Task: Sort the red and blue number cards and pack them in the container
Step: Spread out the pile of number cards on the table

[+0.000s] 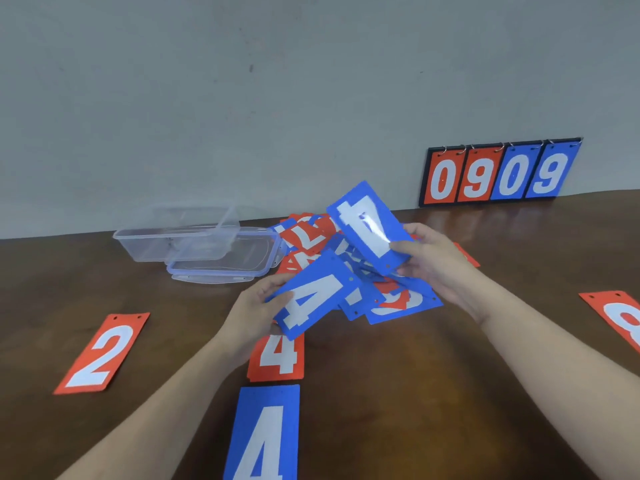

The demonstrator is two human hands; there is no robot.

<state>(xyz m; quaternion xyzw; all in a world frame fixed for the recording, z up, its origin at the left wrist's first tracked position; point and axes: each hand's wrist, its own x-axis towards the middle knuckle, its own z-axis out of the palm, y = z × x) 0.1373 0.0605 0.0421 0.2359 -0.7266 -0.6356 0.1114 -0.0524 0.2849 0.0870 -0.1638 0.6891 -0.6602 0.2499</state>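
Note:
My left hand (258, 306) grips a blue 4 card (313, 296) by its lower edge, above the table. A second blue 4 card (369, 225), upside down and tilted up, is held in my right hand (429, 261). Between and behind my hands lies a mixed heap of red and blue number cards (311, 237). Laid out flat in front of me are a red 4 card (277, 358) and another blue 4 card (265, 434). A red 2 card (104, 353) lies at the left and a red 8 card (620, 317) at the right edge.
A clear plastic container (173, 233) stands on the brown table (398, 393) at the back left, with its clear lid (225, 263) lying beside it. A flip scoreboard (498, 173) reading 0909 leans against the grey wall at the back right.

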